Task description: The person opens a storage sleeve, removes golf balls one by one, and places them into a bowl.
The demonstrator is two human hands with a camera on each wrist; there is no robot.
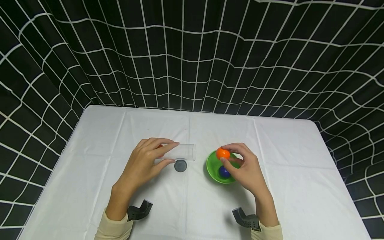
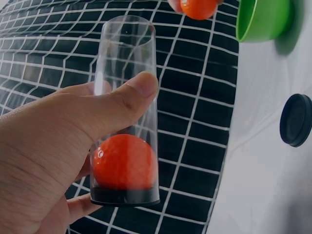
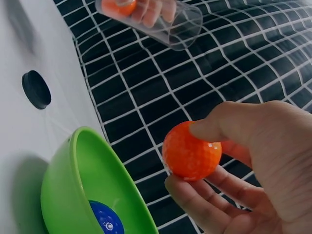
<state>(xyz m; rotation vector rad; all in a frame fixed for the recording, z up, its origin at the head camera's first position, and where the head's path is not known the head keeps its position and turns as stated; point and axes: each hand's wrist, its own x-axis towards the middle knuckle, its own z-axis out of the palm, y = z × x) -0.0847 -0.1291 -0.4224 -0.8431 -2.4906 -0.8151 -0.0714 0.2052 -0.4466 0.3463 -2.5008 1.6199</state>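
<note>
Your left hand (image 1: 144,163) wraps around a clear plastic tube (image 1: 180,152), thumb and fingers curled on its closed end, holding it on its side just above the white table (image 1: 99,160). The tube's open mouth points right, toward the bowl. One orange ball (image 2: 124,162) already sits inside, against the tube's black base. A black cap (image 1: 180,165) lies flat on the cloth just below the tube's mouth, touching nothing. Bare cloth runs wide to the left edge and to the far edge, where the black gridded curtain (image 1: 192,60) hangs. Right of the cap sits a green bowl (image 1: 211,170) with a blue ball (image 1: 223,171) in it. Your right hand (image 1: 244,168) pinches a second orange ball (image 1: 223,153) between thumb and fingertips, above the bowl's near-left rim, a short gap from the tube's mouth. Open cloth extends to the right edge
</note>
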